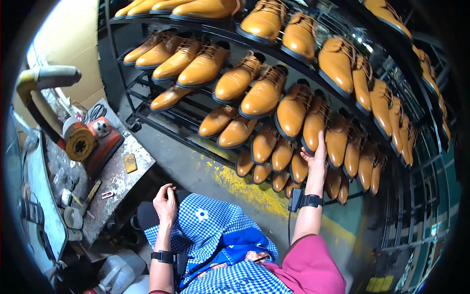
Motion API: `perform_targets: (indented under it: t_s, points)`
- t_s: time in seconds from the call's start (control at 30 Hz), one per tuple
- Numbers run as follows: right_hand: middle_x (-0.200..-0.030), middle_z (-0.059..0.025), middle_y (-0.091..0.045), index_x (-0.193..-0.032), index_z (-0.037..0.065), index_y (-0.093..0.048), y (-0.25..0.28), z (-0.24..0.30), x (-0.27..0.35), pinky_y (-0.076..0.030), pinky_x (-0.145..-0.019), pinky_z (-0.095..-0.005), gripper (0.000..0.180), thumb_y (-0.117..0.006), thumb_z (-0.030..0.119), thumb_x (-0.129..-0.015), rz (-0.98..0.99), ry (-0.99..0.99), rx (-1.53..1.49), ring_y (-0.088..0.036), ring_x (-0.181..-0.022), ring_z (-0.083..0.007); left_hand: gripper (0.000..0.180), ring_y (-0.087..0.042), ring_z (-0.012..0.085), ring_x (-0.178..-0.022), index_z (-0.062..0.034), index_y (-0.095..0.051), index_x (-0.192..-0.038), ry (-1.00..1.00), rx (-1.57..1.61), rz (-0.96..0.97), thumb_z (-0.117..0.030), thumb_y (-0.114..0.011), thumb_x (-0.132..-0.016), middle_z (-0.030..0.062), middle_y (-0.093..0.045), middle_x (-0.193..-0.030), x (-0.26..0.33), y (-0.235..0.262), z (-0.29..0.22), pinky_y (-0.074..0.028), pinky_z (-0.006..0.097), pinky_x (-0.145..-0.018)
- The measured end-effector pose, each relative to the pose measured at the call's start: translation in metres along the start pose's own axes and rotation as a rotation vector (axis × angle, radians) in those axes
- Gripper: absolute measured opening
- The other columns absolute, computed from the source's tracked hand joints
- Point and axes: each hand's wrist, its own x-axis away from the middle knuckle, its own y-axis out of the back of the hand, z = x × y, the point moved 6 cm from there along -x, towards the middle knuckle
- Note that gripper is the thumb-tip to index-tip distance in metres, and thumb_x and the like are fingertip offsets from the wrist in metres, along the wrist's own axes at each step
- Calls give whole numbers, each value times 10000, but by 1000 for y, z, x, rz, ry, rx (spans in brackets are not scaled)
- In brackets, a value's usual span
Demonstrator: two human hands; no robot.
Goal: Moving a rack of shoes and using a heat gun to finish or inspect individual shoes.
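My right hand [316, 158] reaches up to the rack and grips the toe end of a tan lace-up leather shoe [313, 128]. One finger lies along its side and the others curl by the dark sole. Next to it on the same shelf stands another shoe [293, 115] of the same kind, its toe pointing toward me. My left hand [165, 202] hovers by my knee with its fingers curled in, and nothing shows in it. A blue-and-white checked apron [208, 215] covers my lap.
A dark metal rack [171, 116] carries rows of glossy tan shoes on several shelves. At left, a worn workbench [139, 149] bears an orange-and-black machine [105, 139], a small yellowish block [130, 163] and hand tools. A translucent plastic jug [120, 272] stands below it.
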Motion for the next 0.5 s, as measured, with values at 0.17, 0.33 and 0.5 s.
perform_targets:
  t_s: [0.17, 0.33, 0.5]
  points:
    - [-838, -140, -607, -1151, 100, -505, -4, -5, 12, -484, -393, -304, 539, -714, 384, -744, -60, 186, -155, -592, -530, -247, 174, -682, 214, -814, -17, -656, -954, 5, -27, 1, -111, -527, -883, 136, -692, -848, -3, -6, 8, -517, 295, -728]
    - [-752, -91, -600, -979, 84, -578, 1, -29, 47, -420, -417, -291, 364, -660, 387, -794, -72, 199, -458, -545, -529, -201, 191, -649, 130, -726, -1, -654, -969, -34, -36, -26, -114, -524, -889, 101, -700, -807, -5, 2, 8, -499, 261, -673]
    - [-878, -107, -632, -1128, 122, -558, 70, -106, 68, -454, -478, -315, 469, -579, 482, -828, 540, 170, -817, -565, -588, -210, 167, -681, 209, -802, -10, -654, -953, 2, -25, -6, -99, -534, -879, 130, -693, -838, -3, -2, 3, -517, 301, -725]
